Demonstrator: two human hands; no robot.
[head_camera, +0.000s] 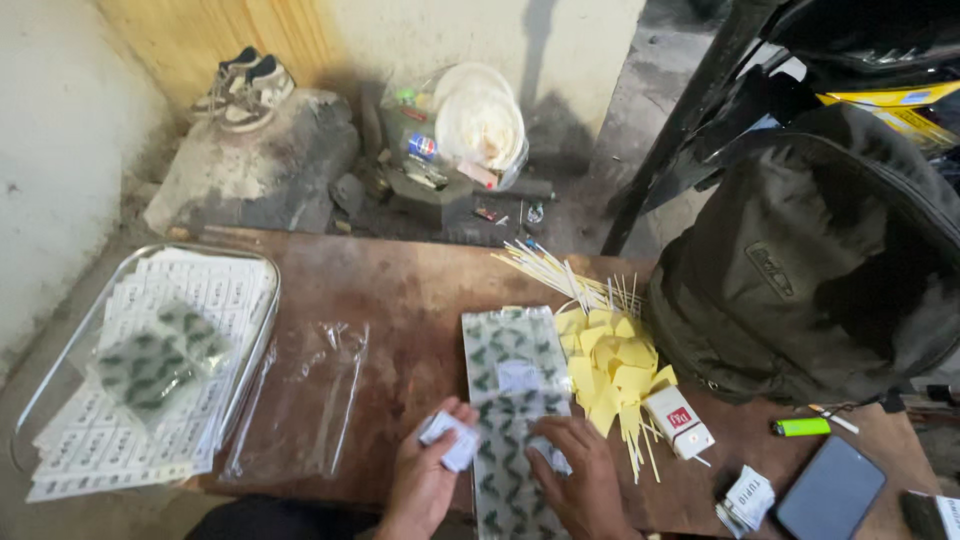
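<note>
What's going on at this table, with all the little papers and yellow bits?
A person sits at a brown wooden table, seen from above. Their left hand holds a small white paper slip, while the right hand presses another slip onto a long leaf-patterned packet lying in front of them. Beside it lies a pile of yellow tags on thin sticks. A clear tray of printed sheets sits at the left, and a dark backpack at the right.

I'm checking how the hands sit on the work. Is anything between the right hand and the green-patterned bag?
Nothing visible: the right hand rests directly on the green-patterned bag, pressing a small white label against it.
</note>
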